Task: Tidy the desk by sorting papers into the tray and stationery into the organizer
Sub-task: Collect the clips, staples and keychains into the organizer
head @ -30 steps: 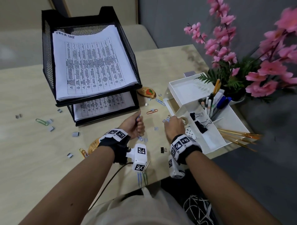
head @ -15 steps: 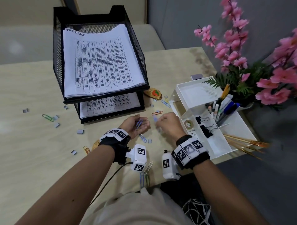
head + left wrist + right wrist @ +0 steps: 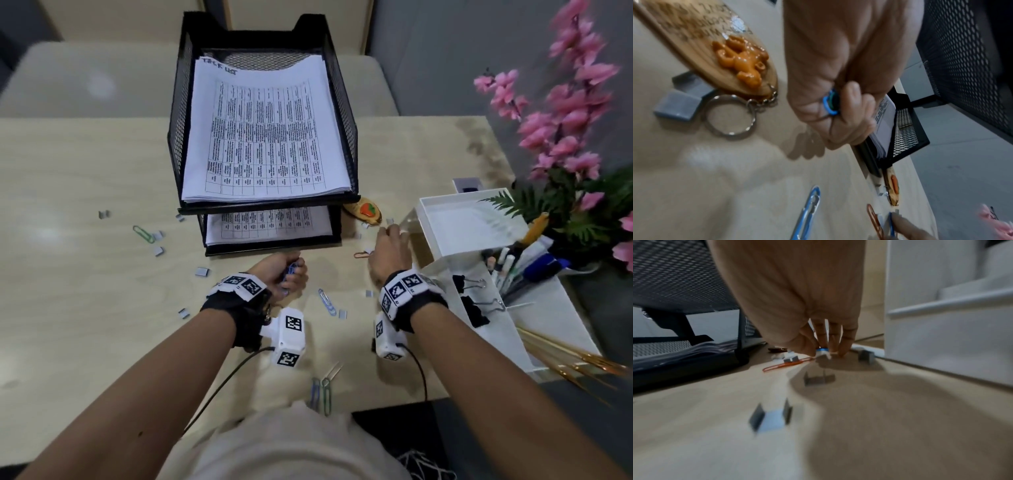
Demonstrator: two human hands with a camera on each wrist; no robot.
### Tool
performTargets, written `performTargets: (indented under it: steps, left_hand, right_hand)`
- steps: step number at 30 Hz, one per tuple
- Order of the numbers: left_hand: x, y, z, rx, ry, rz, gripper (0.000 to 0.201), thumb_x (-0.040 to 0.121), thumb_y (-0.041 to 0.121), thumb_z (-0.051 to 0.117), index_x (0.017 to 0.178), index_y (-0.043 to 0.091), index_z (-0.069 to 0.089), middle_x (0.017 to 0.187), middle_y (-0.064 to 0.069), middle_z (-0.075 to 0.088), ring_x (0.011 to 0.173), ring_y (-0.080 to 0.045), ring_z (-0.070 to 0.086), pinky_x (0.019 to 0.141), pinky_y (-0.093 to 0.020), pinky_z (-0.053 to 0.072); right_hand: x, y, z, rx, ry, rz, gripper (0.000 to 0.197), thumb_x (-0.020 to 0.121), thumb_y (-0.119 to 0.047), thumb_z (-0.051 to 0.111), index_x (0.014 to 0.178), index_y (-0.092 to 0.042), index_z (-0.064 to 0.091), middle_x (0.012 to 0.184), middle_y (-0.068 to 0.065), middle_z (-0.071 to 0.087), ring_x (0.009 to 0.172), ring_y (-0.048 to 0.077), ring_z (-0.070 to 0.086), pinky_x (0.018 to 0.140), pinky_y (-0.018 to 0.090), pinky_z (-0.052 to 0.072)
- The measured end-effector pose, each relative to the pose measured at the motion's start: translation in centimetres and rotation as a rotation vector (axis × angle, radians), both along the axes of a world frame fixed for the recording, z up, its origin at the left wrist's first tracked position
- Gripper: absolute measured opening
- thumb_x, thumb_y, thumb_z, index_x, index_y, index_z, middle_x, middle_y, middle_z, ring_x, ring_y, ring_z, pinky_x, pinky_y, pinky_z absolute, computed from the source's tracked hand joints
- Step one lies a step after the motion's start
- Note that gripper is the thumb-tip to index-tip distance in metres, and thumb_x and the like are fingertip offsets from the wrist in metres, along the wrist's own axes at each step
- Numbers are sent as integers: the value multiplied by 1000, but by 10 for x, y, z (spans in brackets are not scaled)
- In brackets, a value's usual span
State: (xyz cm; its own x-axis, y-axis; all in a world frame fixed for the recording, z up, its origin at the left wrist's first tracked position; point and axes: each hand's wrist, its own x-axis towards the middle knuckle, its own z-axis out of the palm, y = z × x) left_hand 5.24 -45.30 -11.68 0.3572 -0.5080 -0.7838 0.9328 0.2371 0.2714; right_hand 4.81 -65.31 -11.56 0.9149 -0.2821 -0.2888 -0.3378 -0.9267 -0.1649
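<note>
desk (image 3: 85, 308) | L hand (image 3: 282, 272) – grips clips (image 3: 829, 104) | R hand (image 3: 388, 251) – pinching blue clip (image 3: 822, 350)

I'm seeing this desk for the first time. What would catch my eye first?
The black mesh paper tray at the desk's back centre, stacked with printed tables, and pink flowers at far right. Nearer, the left hand grips a bunch of paper clips, while the right hand pinches something small and blue beside the white organizer.
</note>
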Motion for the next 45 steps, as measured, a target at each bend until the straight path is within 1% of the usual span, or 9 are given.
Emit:
performTargets:
  steps: [6, 13, 20, 23, 25, 26, 30, 39, 45]
  left_hand:
    - [0, -5, -5, -59, 49, -96, 43, 100, 34, 22, 62, 16, 33, 40, 2, 38, 25, -6, 33, 21, -14, 20]
    - [-1, -18, 3, -11, -18, -101, 41, 101, 30, 21, 62, 18, 29, 34, 5, 32, 19, -4, 26, 21, -15, 12]
    - [4, -4, 11, 98, -109, -31, 40, 101, 27, 23, 63, 17, 31, 31, 6, 30, 19, -3, 23, 21, -13, 12]
    - [6, 4, 9, 112, -111, -8, 39, 100, 27, 24, 63, 17, 32, 31, 7, 30, 19, -3, 23, 22, -13, 11]
    - [6, 6, 8, 113, -105, 1, 40, 100, 27, 24, 63, 17, 31, 31, 7, 30, 19, -3, 23, 22, -12, 11]
    - [5, 6, 8, 114, -103, 3, 40, 100, 27, 23, 63, 17, 31, 31, 7, 30, 19, -3, 23, 22, -12, 11]
    - [1, 0, 8, 119, -105, -18, 40, 100, 27, 23, 62, 18, 30, 30, 4, 29, 19, -3, 23, 22, -12, 11]
    - [-1, -9, 11, 206, -160, 103, 39, 100, 21, 28, 62, 14, 35, 33, 4, 41, 24, -7, 40, 29, -8, 30]
    - [-6, -2, 10, 220, -173, 129, 38, 100, 20, 29, 63, 15, 38, 33, 5, 44, 25, -6, 44, 30, -9, 35]
  right_hand:
    - [-35, 4, -5, 87, -104, 5, 39, 83, 10, 43, 119, 1, 53, 124, 19, 47, 117, 34, 45, 87, 38, 43]
    - [-28, -3, 6, 157, -22, -186, 21, 89, 1, 44, 106, 6, 55, 118, 25, 54, 109, 38, 53, 81, 38, 45]
    - [13, -3, 11, 196, -34, -229, 42, 87, 5, 46, 128, 2, 41, 120, 26, 55, 111, 40, 54, 80, 39, 45]
    - [11, -3, 7, 158, -23, -194, 18, 86, 6, 46, 101, 3, 56, 113, 27, 57, 104, 39, 56, 70, 33, 38]
    - [3, -3, 3, 152, -57, -199, 22, 84, 7, 43, 69, -8, 48, 98, 25, 56, 90, 37, 55, 66, 30, 33]
    - [-2, -3, 2, 164, -75, -204, 23, 83, 8, 42, 66, -8, 45, 93, 23, 53, 84, 35, 52, 65, 30, 33]
    - [-7, -6, -1, 221, -139, -265, 23, 87, 4, 44, 102, 1, 61, 108, 24, 61, 99, 39, 57, 73, 36, 45]
    - [-6, -6, -1, -9, -3, -72, 33, 85, -3, 58, 116, 6, 50, 130, 21, 42, 124, 35, 40, 93, 38, 42]
    - [-10, -9, -1, 65, -65, -80, 22, 85, 7, 48, 106, 7, 53, 116, 26, 56, 111, 38, 52, 83, 39, 46]
